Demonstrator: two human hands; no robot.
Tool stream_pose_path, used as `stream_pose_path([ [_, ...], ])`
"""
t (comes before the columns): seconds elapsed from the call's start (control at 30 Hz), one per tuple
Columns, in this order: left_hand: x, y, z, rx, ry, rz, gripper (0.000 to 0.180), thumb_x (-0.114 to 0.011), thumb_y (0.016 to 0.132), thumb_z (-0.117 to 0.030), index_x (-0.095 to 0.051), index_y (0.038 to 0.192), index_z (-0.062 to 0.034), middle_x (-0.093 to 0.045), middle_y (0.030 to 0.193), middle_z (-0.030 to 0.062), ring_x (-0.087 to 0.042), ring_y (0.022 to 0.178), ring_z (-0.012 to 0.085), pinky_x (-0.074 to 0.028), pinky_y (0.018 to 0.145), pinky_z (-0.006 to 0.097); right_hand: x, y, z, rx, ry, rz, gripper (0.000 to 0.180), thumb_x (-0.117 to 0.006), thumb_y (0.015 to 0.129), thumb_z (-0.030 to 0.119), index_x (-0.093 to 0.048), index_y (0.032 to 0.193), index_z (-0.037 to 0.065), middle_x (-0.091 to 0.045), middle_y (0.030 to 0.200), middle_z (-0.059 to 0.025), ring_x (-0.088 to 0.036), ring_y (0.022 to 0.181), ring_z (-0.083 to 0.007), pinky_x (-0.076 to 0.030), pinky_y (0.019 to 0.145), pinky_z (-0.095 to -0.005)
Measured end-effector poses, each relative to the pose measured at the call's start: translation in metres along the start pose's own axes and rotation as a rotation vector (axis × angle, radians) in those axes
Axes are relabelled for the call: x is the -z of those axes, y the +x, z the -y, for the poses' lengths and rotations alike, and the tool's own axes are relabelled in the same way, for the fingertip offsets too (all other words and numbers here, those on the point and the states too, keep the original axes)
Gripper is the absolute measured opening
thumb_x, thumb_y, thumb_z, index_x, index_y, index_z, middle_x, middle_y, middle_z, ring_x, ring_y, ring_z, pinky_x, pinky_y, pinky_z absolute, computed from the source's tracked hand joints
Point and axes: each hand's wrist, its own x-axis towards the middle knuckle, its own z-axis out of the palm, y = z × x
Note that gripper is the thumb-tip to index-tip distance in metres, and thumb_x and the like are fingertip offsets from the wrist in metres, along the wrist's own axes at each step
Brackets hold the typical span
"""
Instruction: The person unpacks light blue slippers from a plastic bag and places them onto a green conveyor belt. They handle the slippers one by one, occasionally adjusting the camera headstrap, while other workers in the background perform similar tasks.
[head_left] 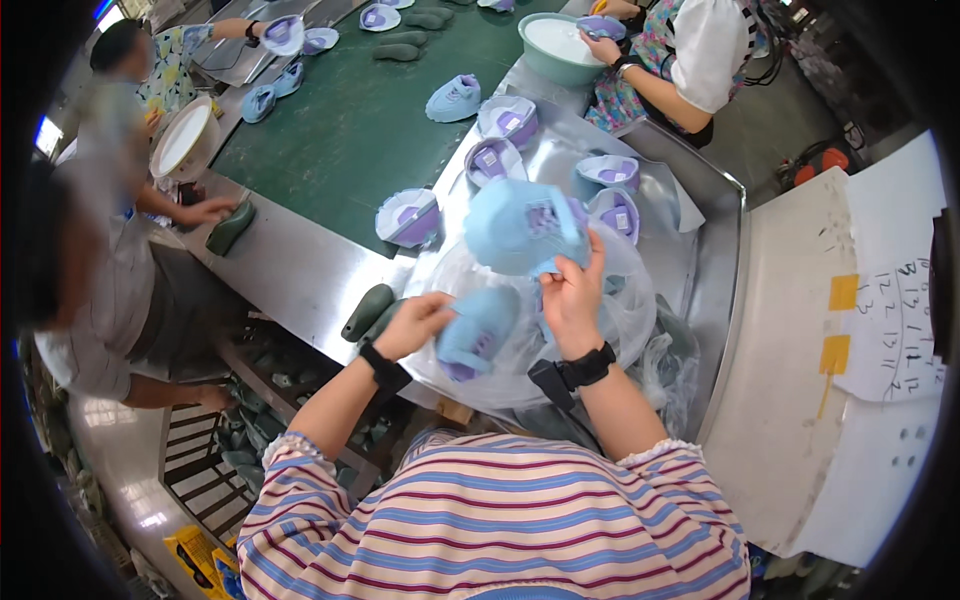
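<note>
Raised over the bench, a light blue shoe upper (510, 225) is pinched at its edge by my right hand (573, 300). A second blue shoe upper (484, 325), with purple near its lower end and blurred by motion, is gripped at its side by my left hand (418, 325). Both hands are closed. Beneath them spreads a clear plastic bag (625, 325); its contents are partly hidden. Just left of my left hand, two dark green shoe lasts (368, 312) lie at the bench edge. Several blue-and-purple shoe uppers (408, 218) rest beyond my hands.
A green conveyor belt (320, 150) carries shoe uppers and lasts. Across the metal bench, a person (690, 60) works beside a pale green basin (555, 65). At left, another person's hand (205, 210) is near a green last (232, 228). A raised metal rim (738, 225) bounds the right side.
</note>
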Motion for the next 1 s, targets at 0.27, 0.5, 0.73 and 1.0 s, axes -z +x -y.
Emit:
stream_pose_path([
  [0.27,0.035,0.014,-0.013,-0.291,-0.483,-0.551,0.022,-0.041,0.092,-0.011,-0.037,0.113,-0.0037,-0.054,0.110,0.0115,-0.057,0.095,0.0206,-0.046,0.085,0.037,0.002,0.021,-0.018,-0.274,-0.269,0.080,0.055,-0.053,0.080,-0.003,-0.021,0.121,0.015,-0.047,0.103,-0.0110,-0.053,0.081,-0.0206,-0.050,0.065,-0.0345],
  [0.5,0.106,0.043,0.015,-0.253,-0.513,-0.954,0.028,-0.043,0.089,-0.009,-0.034,0.114,-0.0009,-0.055,0.097,0.0114,-0.055,0.085,0.0167,-0.045,0.072,0.031,-0.045,0.118,-0.058,-0.234,-0.641,0.387,0.092,-0.064,0.078,0.004,0.005,0.138,0.017,-0.045,0.111,-0.0223,-0.060,0.079,-0.0245,-0.052,0.069,-0.0340],
  [0.73,0.282,0.081,-0.051,-0.554,-0.556,-1.264,0.029,-0.054,0.080,-0.011,-0.042,0.106,-0.0071,-0.053,0.087,0.0043,-0.050,0.072,0.0111,-0.043,0.060,0.027,-0.004,0.027,-0.045,-0.612,-0.702,0.722,0.066,-0.057,0.083,0.007,-0.019,0.137,0.003,-0.055,0.110,-0.0171,-0.060,0.091,-0.0240,-0.051,0.071,-0.0309],
  [1.0,0.241,0.119,-0.093,-0.044,-0.018,-0.555,0.050,-0.053,0.084,-0.018,-0.034,0.129,-0.0054,-0.046,0.125,0.0085,-0.044,0.114,0.0212,-0.038,0.090,0.041,0.086,-0.010,-0.004,-0.455,-0.793,0.523,0.034,-0.055,0.085,0.008,-0.047,0.117,0.001,-0.061,0.096,-0.0107,-0.059,0.084,-0.0159,-0.048,0.068,-0.0261],
])
